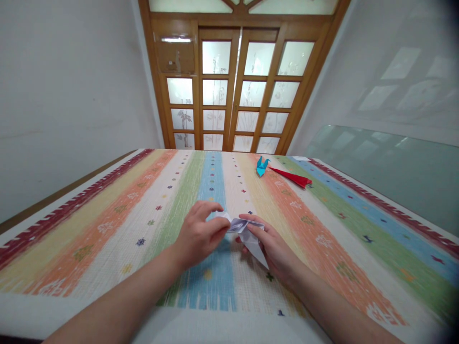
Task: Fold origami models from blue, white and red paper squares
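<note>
A piece of folded white paper (pixel 255 243) is held just above the striped cloth, with one pointed flap hanging down toward me. My right hand (pixel 274 246) grips its right side, thumb on top and fingers underneath. At the paper's left end, my left hand (pixel 204 231) is closed, thumb and index finger pinching a narrow white tip (pixel 223 216). Part of the paper is hidden behind the fingers of both hands.
Farther off to the right lie a blue folded paper figure (pixel 262 166) and a long red folded paper piece (pixel 291 177). The striped tablecloth (pixel 118 229) covers the table. Beyond its far edge stand wooden glazed doors (pixel 233 91), with a glass panel (pixel 387 162) on the right.
</note>
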Motion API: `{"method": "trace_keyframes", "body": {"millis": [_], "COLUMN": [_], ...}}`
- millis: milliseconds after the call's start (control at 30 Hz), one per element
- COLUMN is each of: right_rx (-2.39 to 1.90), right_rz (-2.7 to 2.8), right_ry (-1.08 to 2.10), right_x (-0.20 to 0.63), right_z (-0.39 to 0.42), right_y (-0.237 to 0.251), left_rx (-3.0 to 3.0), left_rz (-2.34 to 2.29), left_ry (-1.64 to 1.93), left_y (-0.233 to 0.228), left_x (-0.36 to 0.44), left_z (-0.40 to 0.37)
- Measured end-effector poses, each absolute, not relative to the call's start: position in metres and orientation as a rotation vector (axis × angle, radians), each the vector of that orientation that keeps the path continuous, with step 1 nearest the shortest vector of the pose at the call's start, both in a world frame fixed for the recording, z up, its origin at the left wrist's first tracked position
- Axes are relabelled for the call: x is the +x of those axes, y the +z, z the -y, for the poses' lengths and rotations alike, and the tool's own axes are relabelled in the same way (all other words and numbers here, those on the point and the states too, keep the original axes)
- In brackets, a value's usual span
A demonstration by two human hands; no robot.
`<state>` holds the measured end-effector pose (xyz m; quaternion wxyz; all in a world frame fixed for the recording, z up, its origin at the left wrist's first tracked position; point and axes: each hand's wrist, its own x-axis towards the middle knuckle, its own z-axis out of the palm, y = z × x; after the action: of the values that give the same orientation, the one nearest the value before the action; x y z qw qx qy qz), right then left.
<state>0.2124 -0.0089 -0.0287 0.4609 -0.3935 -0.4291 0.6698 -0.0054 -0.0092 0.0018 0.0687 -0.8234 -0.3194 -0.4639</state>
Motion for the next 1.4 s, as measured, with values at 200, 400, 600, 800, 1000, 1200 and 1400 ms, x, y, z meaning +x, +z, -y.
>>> {"method": "trace_keyframes", "body": {"millis": [200, 400, 600, 800, 1000, 1200, 1400], "right_rx": [-0.925, -0.885, -0.890, -0.965, -1.107, -1.119, -1.135], "right_rz": [1.065, 1.026, 0.982, 1.089, 1.352, 1.383, 1.419], "right_ry": [1.666, 1.703, 1.761, 1.676, 1.367, 1.334, 1.335], "right_x": [0.211, 0.210, 0.208, 0.210, 0.212, 0.212, 0.215], "right_z": [0.008, 0.009, 0.011, 0.013, 0.018, 0.019, 0.018], "right_y": [-0.032, -0.031, -0.024, -0.025, -0.017, -0.017, -0.019], "left_rx": [-2.634, -2.652, -2.667, -2.737, -2.779, -2.820, -2.873], "left_rz": [0.879, 0.885, 0.899, 1.021, 1.126, 1.141, 1.169], "left_ry": [-1.198, -1.286, -1.447, -1.449, -1.404, -1.399, -1.374], "left_y": [-0.005, -0.011, -0.009, -0.011, -0.014, -0.016, -0.014], "left_x": [0.001, 0.000, 0.001, 0.002, 0.001, 0.000, -0.001], "left_z": [0.006, 0.002, 0.004, 0.004, 0.003, 0.001, 0.001]}}
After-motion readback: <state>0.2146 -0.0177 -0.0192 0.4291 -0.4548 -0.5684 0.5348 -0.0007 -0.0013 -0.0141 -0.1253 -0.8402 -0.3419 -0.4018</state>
